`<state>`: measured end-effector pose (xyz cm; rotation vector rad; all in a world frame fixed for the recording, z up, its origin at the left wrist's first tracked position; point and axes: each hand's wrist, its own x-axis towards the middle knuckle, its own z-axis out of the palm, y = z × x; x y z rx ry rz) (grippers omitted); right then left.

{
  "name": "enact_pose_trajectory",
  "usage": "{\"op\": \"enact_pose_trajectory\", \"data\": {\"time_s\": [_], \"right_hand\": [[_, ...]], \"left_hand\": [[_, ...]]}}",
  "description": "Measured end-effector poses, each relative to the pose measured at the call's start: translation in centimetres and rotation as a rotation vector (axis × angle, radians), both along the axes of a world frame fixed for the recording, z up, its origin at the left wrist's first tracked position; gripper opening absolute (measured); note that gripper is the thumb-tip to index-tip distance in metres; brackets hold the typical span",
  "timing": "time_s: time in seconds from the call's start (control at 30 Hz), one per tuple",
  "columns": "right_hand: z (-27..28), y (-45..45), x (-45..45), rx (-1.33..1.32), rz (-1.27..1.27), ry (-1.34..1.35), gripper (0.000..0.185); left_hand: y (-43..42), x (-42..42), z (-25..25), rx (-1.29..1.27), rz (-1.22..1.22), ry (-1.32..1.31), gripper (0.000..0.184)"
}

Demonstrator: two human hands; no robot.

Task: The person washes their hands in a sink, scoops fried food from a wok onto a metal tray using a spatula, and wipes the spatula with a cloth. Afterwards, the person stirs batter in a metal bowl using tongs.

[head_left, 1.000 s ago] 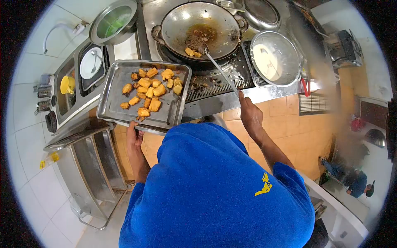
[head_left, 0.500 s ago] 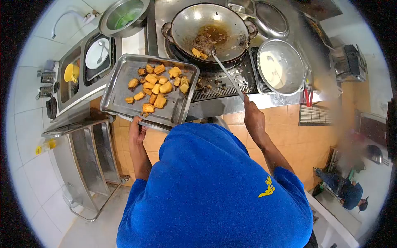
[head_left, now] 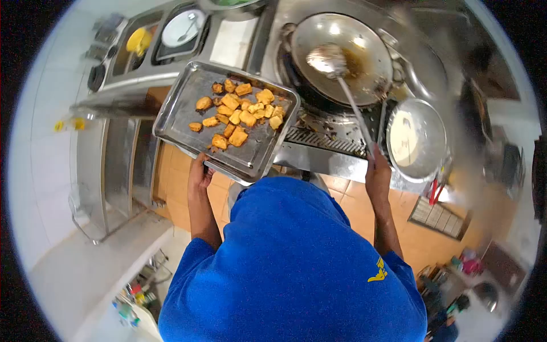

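My left hand [head_left: 200,172] grips the near edge of a rectangular metal tray [head_left: 176,128], tilted slightly in view. Several golden-brown fried chunks [head_left: 235,117] lie on the tray, mostly toward its middle and right. My right hand [head_left: 377,174] is closed around the handle of a long metal skimmer [head_left: 326,60]. The skimmer's rounded, shiny head is over the wok [head_left: 310,34], its surface blurred, and no chunk shows on it. Brown oil pools in the bottom of the wok, which sits on a dark burner beyond the tray.
Right of the stove stands a metal bowl [head_left: 434,139] with pale batter, near red-handled tongs [head_left: 437,191]. Sinks at the upper left hold a yellow mug [head_left: 139,41] and a white plate [head_left: 178,35]. Metal shelving [head_left: 119,165] stands at left.
The skimmer head has turned over in the wok, and the orange chunks beside it no longer show there. The view has swung, shifting the wok and tray rightward in the picture.
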<state>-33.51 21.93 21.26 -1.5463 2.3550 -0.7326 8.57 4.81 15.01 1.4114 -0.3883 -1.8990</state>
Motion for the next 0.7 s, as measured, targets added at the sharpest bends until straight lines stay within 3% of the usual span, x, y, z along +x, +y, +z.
{"op": "enact_pose_trajectory", "data": {"time_s": [0.03, 0.1, 0.2, 0.27, 0.33, 0.37, 0.43, 0.5, 0.57, 0.63, 0.7], "right_hand": [[-0.9, -1.2, -1.3, 0.120, -0.077, -0.075, 0.037], [-4.8, -2.7, -4.6, 0.069, -0.048, -0.073, 0.037], [-8.3, -4.0, -8.4, 0.319, -0.120, -0.274, 0.039], [-8.3, -4.2, -10.7, 0.352, -0.081, -0.199, 0.042], [-5.5, -2.9, -14.1, 0.398, -0.051, -0.119, 0.047], [-2.2, -0.4, -14.7, 0.493, -0.163, -0.175, 0.051], [-2.1, 1.5, -18.2, 0.617, -0.297, -0.160, 0.057], [-6.5, 5.6, -22.3, 0.493, -0.205, 0.100, 0.061], [-8.5, 9.1, -25.2, 0.344, -0.293, 0.314, 0.060], [-8.0, 14.3, -26.3, 0.269, -0.376, 0.378, 0.056], [-8.6, 14.1, -25.6, 0.146, -0.325, 0.389, 0.050]], "left_hand": [[0.5, 0.2, -0.7, 0.006, 0.033, 0.005, 0.031], [1.7, 0.8, -1.7, 0.034, 0.114, -0.010, 0.026], [3.5, -0.7, -1.6, 0.044, 0.284, -0.094, 0.022], [4.3, -0.5, -2.9, 0.046, 0.344, -0.089, 0.024], [4.2, -2.4, -0.4, 0.090, 0.403, -0.091, 0.026], [3.8, -3.6, 1.2, 0.109, 0.375, -0.088, 0.027], [3.9, -4.0, 1.2, 0.085, 0.419, -0.146, 0.028], [4.2, -1.5, -2.3, 0.042, 0.456, -0.193, 0.028], [4.2, -0.2, -4.1, -0.023, 0.396, -0.165, 0.026], [3.8, -1.4, -3.1, -0.049, 0.357, -0.218, 0.024], [3.3, -4.3, -2.9, -0.131, 0.488, -0.265, 0.019]]}}
